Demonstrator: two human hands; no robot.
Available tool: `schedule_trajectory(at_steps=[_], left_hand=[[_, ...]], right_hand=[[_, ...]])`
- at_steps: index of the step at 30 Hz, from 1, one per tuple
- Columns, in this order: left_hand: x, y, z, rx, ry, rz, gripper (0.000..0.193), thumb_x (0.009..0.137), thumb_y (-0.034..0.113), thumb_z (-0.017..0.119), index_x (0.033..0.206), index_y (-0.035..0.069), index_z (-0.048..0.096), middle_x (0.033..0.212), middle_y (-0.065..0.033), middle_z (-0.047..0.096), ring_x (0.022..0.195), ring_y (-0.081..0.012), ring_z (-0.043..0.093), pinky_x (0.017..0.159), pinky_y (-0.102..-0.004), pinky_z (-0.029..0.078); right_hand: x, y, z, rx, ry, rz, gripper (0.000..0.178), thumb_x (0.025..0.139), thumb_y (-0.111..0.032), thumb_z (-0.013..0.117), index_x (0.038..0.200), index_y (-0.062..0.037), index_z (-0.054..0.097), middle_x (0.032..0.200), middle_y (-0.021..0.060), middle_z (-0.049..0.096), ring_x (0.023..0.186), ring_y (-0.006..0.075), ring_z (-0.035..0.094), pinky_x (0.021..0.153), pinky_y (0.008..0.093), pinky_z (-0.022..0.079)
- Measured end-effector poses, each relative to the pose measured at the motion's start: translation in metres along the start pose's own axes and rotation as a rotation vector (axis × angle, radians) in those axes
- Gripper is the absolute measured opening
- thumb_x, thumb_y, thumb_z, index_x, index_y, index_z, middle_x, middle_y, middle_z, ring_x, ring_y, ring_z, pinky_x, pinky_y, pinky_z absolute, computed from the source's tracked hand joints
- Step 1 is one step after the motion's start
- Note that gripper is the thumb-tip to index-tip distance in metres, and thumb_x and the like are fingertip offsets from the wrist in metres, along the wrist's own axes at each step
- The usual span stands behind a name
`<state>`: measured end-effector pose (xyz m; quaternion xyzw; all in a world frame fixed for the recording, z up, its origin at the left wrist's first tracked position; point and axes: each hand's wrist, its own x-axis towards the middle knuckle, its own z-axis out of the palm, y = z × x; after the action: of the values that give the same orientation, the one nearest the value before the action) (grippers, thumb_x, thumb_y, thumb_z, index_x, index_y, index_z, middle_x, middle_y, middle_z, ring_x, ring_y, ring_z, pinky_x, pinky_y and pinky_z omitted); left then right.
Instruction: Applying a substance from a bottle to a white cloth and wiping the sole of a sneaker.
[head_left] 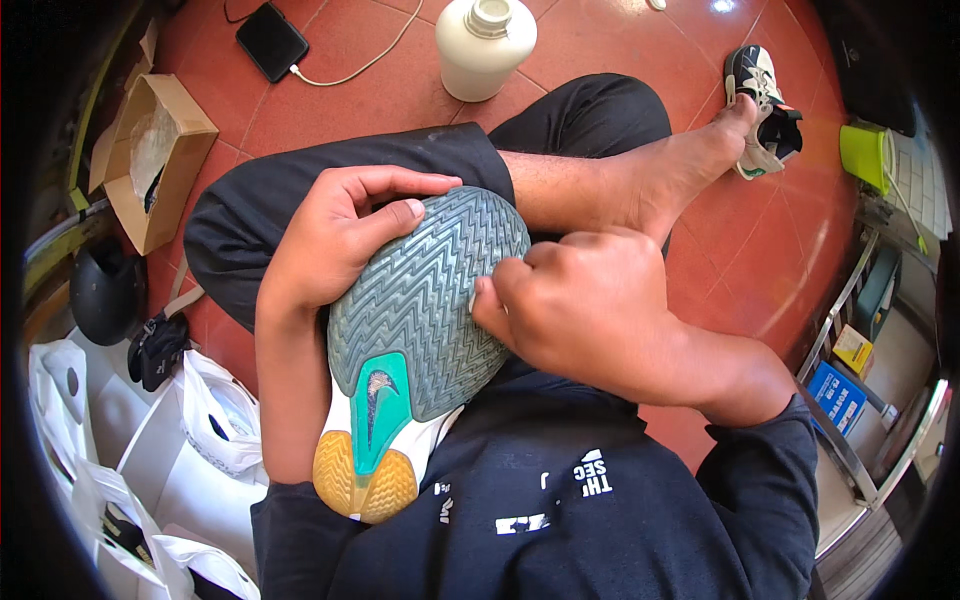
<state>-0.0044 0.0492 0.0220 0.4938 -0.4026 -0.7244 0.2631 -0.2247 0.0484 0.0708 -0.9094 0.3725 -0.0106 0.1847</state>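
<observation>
A shoe lies sole up across my lap, its grey zigzag-tread outsole (430, 290) facing me. A green strip runs down its middle toward a yellow heel, and white upper shows at the edges. My left hand (345, 225) grips the shoe's left side, thumb on the tread and fingers over the far edge. Pinched closed, my right hand (585, 300) is at the sole's right edge, thumb toward the tread. Whatever its fingers hold, if anything, is hidden.
The matching shoe (765, 110) stands on red floor tiles beyond my bare foot. A white plastic jug (485, 50), a cabled phone (271, 42) and an open cardboard box (150, 165) are around me. White bags (220, 410) are at left, a metal rack (840, 470) at right.
</observation>
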Motion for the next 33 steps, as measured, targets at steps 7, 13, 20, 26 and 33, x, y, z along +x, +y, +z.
schedule_trajectory(at_steps=[7,13,20,26,33], left_hand=[[0.000,0.001,0.000,-0.025,0.007,0.021,0.032,0.087,0.003,0.053,0.115,-0.009,0.062,0.119,-0.0186,0.063,0.107,-0.0197,0.062,0.097,-0.0318,0.046],[-0.001,0.000,0.000,-0.029,0.000,0.024,0.032,0.087,0.003,0.052,0.115,-0.008,0.062,0.119,-0.0189,0.063,0.108,-0.0198,0.061,0.098,-0.0318,0.045],[-0.001,0.001,0.000,-0.018,-0.002,0.019,0.032,0.087,0.004,0.053,0.116,-0.008,0.061,0.118,-0.0186,0.064,0.108,-0.0194,0.061,0.097,-0.0312,0.045],[0.001,-0.001,-0.001,-0.027,-0.009,0.016,0.032,0.087,0.004,0.053,0.116,-0.009,0.061,0.119,-0.0187,0.063,0.107,-0.0195,0.061,0.097,-0.0313,0.046],[-0.001,-0.003,-0.002,-0.033,0.007,0.020,0.032,0.087,0.004,0.052,0.115,-0.009,0.061,0.119,-0.0190,0.063,0.107,-0.0198,0.062,0.097,-0.0315,0.046]], right_hand=[[0.011,0.013,0.004,-0.020,0.062,0.026,0.034,0.081,-0.030,0.058,0.054,-0.0101,0.065,0.048,0.0088,0.059,0.043,0.0247,0.062,0.038,0.0387,0.047],[0.013,0.015,0.007,0.003,0.101,-0.018,0.036,0.080,-0.031,0.060,0.051,-0.0100,0.064,0.045,0.0088,0.056,0.041,0.0244,0.060,0.036,0.0389,0.045],[0.006,0.012,0.009,0.041,0.118,-0.100,0.033,0.077,-0.027,0.060,0.049,-0.0110,0.061,0.044,0.0071,0.055,0.039,0.0216,0.059,0.035,0.0375,0.044],[0.000,0.008,0.006,0.032,0.122,-0.128,0.030,0.075,-0.027,0.061,0.048,-0.0128,0.059,0.044,0.0049,0.054,0.040,0.0196,0.060,0.036,0.0362,0.044],[0.006,0.012,0.008,0.043,0.146,-0.126,0.029,0.076,-0.026,0.060,0.051,-0.0115,0.061,0.044,0.0065,0.055,0.040,0.0207,0.059,0.036,0.0354,0.044]])
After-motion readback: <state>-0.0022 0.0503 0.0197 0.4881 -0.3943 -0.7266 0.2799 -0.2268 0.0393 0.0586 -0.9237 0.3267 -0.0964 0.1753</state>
